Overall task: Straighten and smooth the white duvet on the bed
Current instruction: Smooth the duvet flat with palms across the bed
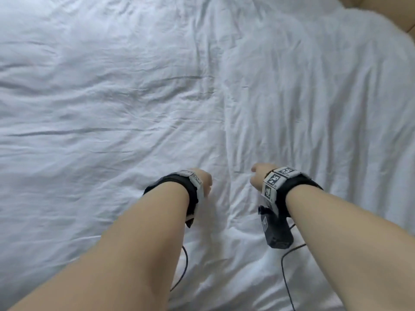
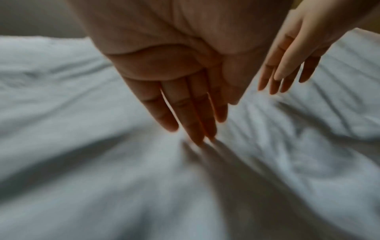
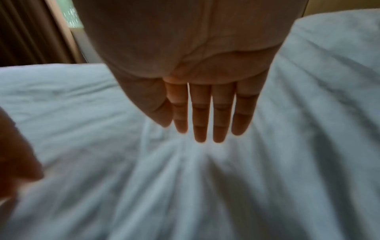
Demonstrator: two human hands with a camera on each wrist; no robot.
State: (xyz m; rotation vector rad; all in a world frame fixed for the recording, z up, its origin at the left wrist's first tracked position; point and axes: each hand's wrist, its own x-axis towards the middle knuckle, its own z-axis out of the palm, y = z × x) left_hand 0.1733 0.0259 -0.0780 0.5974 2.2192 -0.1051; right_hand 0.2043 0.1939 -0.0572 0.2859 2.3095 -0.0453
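Observation:
The white duvet [image 1: 134, 97] fills the head view, creased all over, with a long fold running down its middle. My left hand [image 1: 205, 179] and right hand [image 1: 257, 176] reach down side by side near the lower middle, fingers hidden behind the wrists. In the left wrist view my left hand [image 2: 195, 116] is flat with straight fingers, its tips touching the duvet [image 2: 82, 178]; my right hand [image 2: 287, 73] shows beside it, also straight. In the right wrist view my right hand [image 3: 207, 116] has straight fingers close over the bunched duvet [image 3: 205, 186].
A tan wall or headboard [image 1: 386, 10] shows at the top right past the duvet's edge. A brown curtain [image 3: 26, 32] hangs beyond the bed's far side. Thin black cables [image 1: 285, 277] trail from my wrist bands over the duvet.

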